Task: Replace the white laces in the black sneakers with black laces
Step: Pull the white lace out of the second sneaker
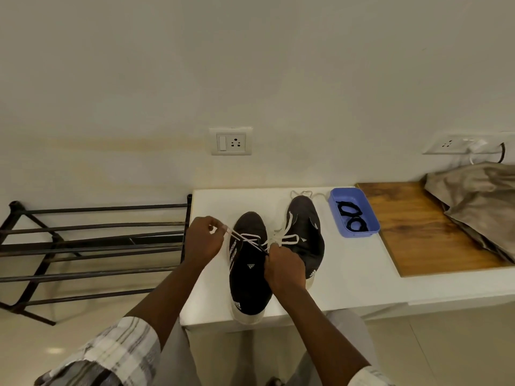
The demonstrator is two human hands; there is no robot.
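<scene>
Left hand (202, 240) is pinched on the taut end of a white flat lace (242, 237), and the right hand (284, 267) is curled round it at the nearer black fabric sneaker (249, 280) on the white bench (348, 277). Coiled black laces (350, 217) are held in a blue plastic tray (360, 234).

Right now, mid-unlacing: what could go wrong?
1. The left hand and right hand grip the white lace while the near sneaker sits at the front edge of the table; a hard tug could drag it off.
2. The far sneaker trails a loose lace beside the blue tray; it could snag.
</scene>
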